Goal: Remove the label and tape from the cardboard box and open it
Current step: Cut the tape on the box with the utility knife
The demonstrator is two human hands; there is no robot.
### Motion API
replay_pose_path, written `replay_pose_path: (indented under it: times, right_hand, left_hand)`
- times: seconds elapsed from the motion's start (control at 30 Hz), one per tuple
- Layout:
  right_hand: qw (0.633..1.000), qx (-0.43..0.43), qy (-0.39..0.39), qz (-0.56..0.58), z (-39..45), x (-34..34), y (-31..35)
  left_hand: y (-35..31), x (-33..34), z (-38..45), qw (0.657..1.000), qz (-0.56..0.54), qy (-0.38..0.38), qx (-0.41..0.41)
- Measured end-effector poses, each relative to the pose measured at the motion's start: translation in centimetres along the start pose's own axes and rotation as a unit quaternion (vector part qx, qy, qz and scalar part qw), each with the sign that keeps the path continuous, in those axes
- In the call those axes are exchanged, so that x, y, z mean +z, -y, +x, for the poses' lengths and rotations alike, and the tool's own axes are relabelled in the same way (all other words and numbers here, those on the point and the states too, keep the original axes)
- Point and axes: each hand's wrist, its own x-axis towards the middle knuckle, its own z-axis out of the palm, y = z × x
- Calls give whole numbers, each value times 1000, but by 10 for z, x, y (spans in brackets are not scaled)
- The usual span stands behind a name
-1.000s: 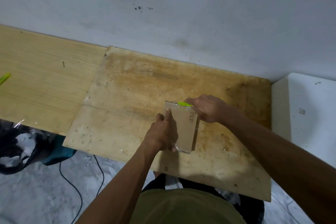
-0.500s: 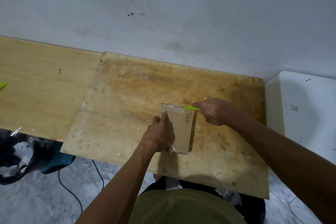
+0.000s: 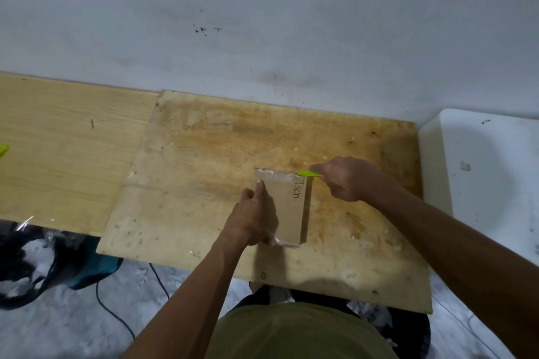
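Note:
A small flat cardboard box (image 3: 288, 207) lies on the stained plywood board (image 3: 204, 183), with handwriting along its right side and clear shiny tape (image 3: 274, 175) across its far end. My left hand (image 3: 252, 217) grips the box's left edge, index finger stretched up along it. My right hand (image 3: 345, 179) is closed on a bright green cutter (image 3: 309, 174), whose tip touches the box's far right corner at the tape.
A lighter wooden board (image 3: 58, 148) adjoins on the left, with a green object (image 3: 3, 150) at its left edge. A white block (image 3: 484, 172) stands to the right. Below the boards lie a dark bag (image 3: 43, 259) and a black cable (image 3: 116, 309). A wall rises behind.
The green cutter tip has slid right along the box's far edge, from near the middle to the right corner. My left hand stays clamped on the box. The camera tilted slightly.

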Motion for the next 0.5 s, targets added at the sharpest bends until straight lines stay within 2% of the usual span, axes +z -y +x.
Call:
replay_pose_path:
  times: [0.5]
  right_hand:
    - [994,52,-11,99,-19,16,-13]
  left_hand:
    - [2,0,1,1000,-2,5,-2]
